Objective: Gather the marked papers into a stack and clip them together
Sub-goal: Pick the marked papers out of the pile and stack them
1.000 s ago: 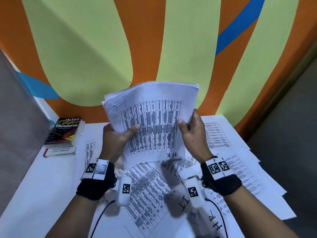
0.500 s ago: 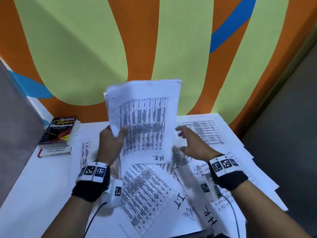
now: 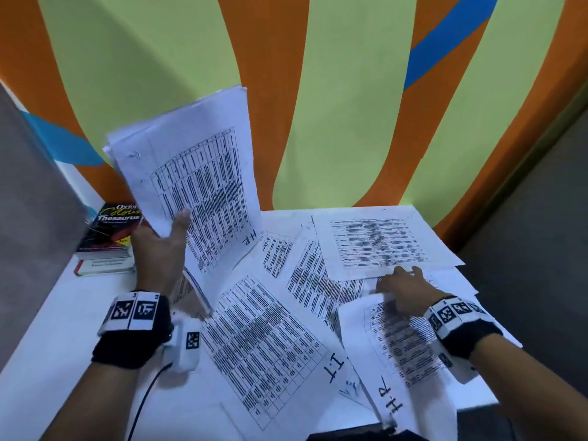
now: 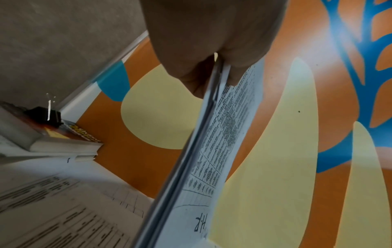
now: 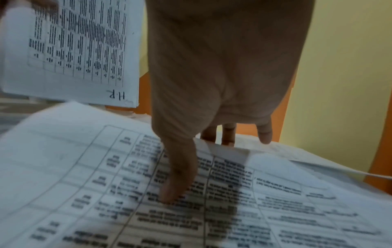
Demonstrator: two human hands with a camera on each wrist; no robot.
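- My left hand (image 3: 159,246) is gripping the stack (image 3: 194,192) of papers marked "H.R", thumb pressed on the front sheet and fingers curled behind it.
- I am holding the stack upright and tilted, raised off the counter (image 3: 63,313), in front of the orange and green wall (image 3: 318,90).
- My right hand (image 3: 402,291) is reaching down on the right, pinching a loose sheet (image 3: 404,351) marked "H-R": the thumb is lying on its printed face, and the fingers seem to be tucked under its far edge, though the blur makes that hard to confirm.
- That sheet is lifting at my fingers, curling up from the other papers.
- More printed sheets are lying spread and overlapping on the counter; one in the middle, the "I.T" sheet (image 3: 264,348), is lying flat between my wrists.
- A thesaurus (image 3: 111,230) is sitting on another book at the far left corner, well apart from the right hand.
- A black clip (image 4: 45,115) is resting on top of the thesaurus.
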